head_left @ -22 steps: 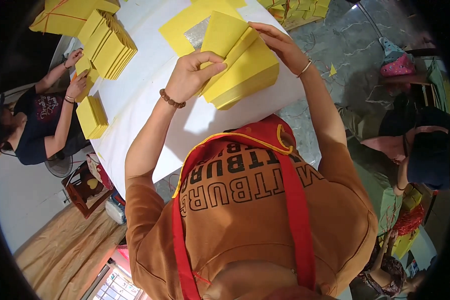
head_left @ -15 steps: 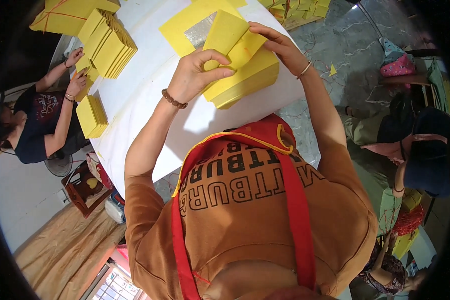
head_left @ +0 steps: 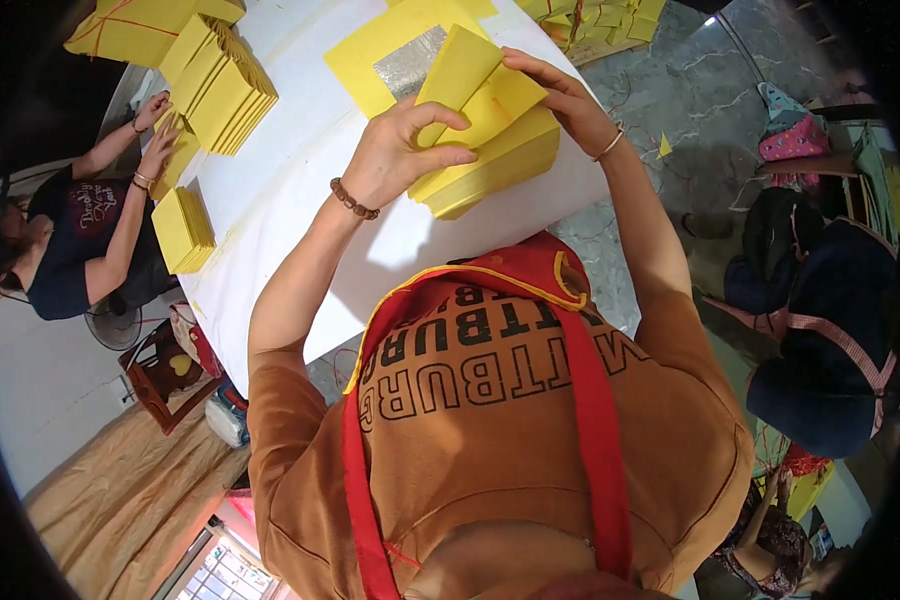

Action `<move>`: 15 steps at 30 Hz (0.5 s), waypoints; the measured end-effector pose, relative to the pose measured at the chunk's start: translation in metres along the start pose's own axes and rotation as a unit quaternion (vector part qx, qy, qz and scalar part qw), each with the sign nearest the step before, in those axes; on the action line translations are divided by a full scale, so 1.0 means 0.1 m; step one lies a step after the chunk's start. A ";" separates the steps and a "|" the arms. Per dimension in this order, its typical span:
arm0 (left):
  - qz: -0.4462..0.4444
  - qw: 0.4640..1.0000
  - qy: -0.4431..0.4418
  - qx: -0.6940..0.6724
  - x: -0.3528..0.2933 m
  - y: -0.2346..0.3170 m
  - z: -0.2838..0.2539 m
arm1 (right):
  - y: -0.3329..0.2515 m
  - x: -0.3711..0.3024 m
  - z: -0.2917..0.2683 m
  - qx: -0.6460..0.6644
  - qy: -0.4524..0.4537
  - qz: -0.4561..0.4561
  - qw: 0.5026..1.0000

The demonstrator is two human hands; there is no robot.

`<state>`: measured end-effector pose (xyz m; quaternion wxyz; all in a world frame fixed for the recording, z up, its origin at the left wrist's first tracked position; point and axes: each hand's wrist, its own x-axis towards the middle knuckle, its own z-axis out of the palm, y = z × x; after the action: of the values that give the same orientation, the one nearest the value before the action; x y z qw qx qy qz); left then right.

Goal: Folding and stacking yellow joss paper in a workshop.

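A yellow paper sheet (head_left: 503, 108) lies on top of a thick stack of yellow paper (head_left: 505, 165), with a narrow flap (head_left: 462, 70) folded over on its left part. My left hand (head_left: 395, 150) is at the sheet's left edge, its index finger and thumb curled around the folded part. At the far right corner, my right hand (head_left: 567, 95) grips the edge with its fingers; part of its grip is hidden. Just beyond my left hand, another yellow sheet with a silver foil patch (head_left: 410, 62) lies flat on the table.
The white-covered table (head_left: 300, 200) also bears folded yellow bundles (head_left: 220, 90) and a smaller yellow stack (head_left: 183, 232) at left. A co-worker's hands (head_left: 155, 145) work beside them. More yellow paper (head_left: 600, 20) lies beyond the table. Another person (head_left: 820, 320) is at right.
My hands and the folded sheet have shifted very slightly. The co-worker at left has moved a hand over the yellow paper. The person at right has bent or shifted position.
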<state>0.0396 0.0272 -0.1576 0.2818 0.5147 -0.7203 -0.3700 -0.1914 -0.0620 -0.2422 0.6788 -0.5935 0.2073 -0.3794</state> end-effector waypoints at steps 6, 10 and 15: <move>0.028 1.000 0.013 0.001 0.01 0.00 0.01 | 0.01 0.01 0.01 0.037 0.008 0.018 0.999; -0.007 1.000 0.014 0.003 0.00 0.03 -0.01 | -0.08 0.00 0.05 0.061 0.014 0.040 0.997; -0.047 0.998 0.020 -0.026 -0.03 0.01 0.00 | -0.03 -0.01 0.01 0.135 -0.006 0.037 0.990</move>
<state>0.0398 0.0300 -0.1575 0.2922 0.5476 -0.6796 -0.3910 -0.1917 -0.0605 -0.2393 0.7675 -0.4908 0.1715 -0.3750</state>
